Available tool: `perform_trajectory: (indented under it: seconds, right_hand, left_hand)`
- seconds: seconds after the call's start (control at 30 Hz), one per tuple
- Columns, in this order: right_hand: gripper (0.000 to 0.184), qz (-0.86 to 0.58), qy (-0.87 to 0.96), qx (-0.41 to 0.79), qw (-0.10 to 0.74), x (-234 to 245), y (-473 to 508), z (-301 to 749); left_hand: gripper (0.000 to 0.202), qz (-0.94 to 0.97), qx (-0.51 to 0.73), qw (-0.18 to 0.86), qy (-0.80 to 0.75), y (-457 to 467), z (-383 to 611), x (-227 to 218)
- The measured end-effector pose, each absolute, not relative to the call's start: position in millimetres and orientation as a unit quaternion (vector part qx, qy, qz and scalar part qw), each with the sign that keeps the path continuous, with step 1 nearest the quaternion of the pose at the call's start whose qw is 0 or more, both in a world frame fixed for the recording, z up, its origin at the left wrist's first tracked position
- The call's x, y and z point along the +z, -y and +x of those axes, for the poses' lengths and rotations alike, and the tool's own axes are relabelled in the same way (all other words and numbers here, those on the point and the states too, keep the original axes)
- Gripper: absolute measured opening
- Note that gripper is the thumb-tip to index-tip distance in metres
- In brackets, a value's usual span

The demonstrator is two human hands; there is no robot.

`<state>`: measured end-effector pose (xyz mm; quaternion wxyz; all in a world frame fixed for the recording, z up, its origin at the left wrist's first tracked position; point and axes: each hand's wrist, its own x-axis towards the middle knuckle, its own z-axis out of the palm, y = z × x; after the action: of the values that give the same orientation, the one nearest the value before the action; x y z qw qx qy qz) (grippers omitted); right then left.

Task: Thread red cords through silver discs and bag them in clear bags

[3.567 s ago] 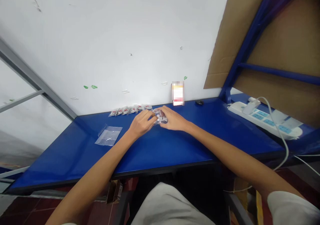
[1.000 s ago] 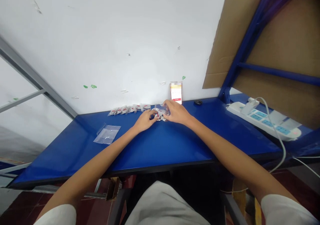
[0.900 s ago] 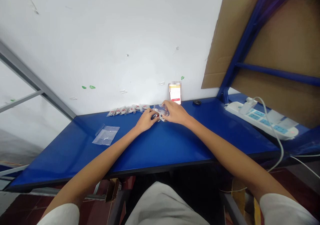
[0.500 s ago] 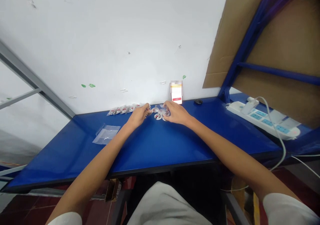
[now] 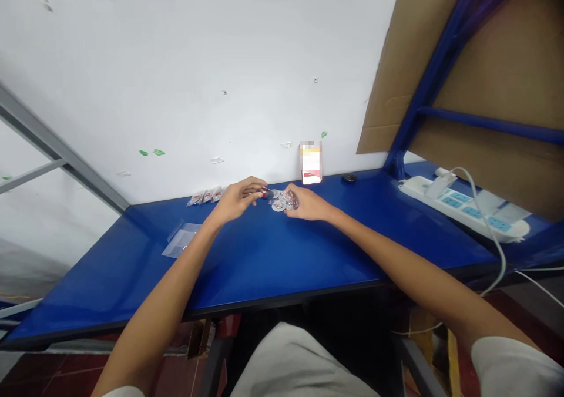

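My left hand [image 5: 240,198] pinches a round badge [image 5: 267,193] with dark and red on it between thumb and fingertips, just above the blue table [image 5: 247,268]. My right hand [image 5: 305,202] curls round a shiny cluster of badges [image 5: 291,200] that looks wrapped in clear plastic; its fingers hide part of it. Between the hands lie loose white round badges [image 5: 278,206] with red print. Left of my left hand, a row of bagged badges [image 5: 206,196] lies along the wall, partly covered by the hand.
Flat clear plastic bags [image 5: 181,239] lie on the left, beside my left forearm. A phone [image 5: 311,163] with a lit screen leans on the wall. Right of it sits a small black round object [image 5: 349,178]. A white power strip [image 5: 467,208] with cables occupies the right end.
My left hand has shifted left, away from the loose badges, with a badge in its fingertips. My right hand stays nearly in place, and more red shows in its cluster.
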<state>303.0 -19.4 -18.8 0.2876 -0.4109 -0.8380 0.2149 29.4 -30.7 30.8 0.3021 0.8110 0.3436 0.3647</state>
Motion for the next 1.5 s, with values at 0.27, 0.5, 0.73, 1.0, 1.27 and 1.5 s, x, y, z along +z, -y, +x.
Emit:
perform_trajectory:
  seconds: [0.27,0.5,0.73,1.0,1.27,1.5]
  right_hand:
    - [0.042,-0.401,0.817,0.295,0.29,-12,24,303]
    - [0.041,-0.388,0.829,0.289,0.28,-14,26,301]
    - [0.044,-0.375,0.839,0.289,0.266,-14,28,300]
    - [0.05,-0.37,0.846,0.286,0.256,-12,30,301]
    - [0.048,-0.355,0.845,0.299,0.265,-14,30,299]
    - [0.045,-0.348,0.837,0.322,0.273,-12,31,299]
  left_hand:
    - [0.019,0.889,0.343,0.102,-0.286,30,29,31]
    - [0.018,0.893,0.329,0.11,-0.286,30,34,22]
    - [0.018,0.892,0.324,0.111,-0.296,29,24,31]
    - [0.019,0.91,0.288,0.122,-0.271,30,25,33]
    - [0.018,0.905,0.319,0.124,-0.253,28,39,8]
    - [0.018,0.862,0.34,0.151,-0.344,34,51,0]
